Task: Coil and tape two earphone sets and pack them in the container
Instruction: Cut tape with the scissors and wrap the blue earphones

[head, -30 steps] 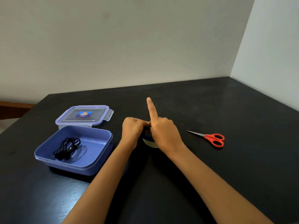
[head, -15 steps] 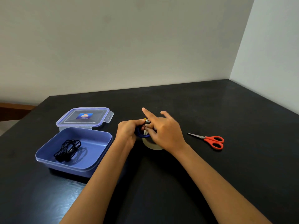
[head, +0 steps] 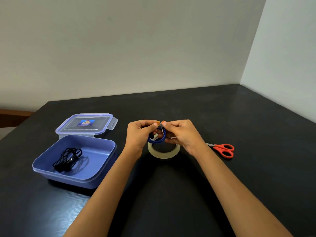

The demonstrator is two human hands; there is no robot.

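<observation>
Your left hand (head: 139,134) and right hand (head: 182,134) pinch the blue coiled earphones (head: 158,138) above the tape roll (head: 163,152); black earphones (head: 67,159) lie in the container (head: 102,156).

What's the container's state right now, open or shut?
Open. The container shows its inside with the black earphones in it; its lid lies apart behind it.

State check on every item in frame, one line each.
container: open, on the table
lid: off, flat behind the container
black earphones: coiled, inside the container
blue earphones: coiled, held over the tape roll
tape roll: flat on the table
scissors: blades together, on the table
left hand: grips the blue earphones
right hand: pinches the blue earphones
</observation>
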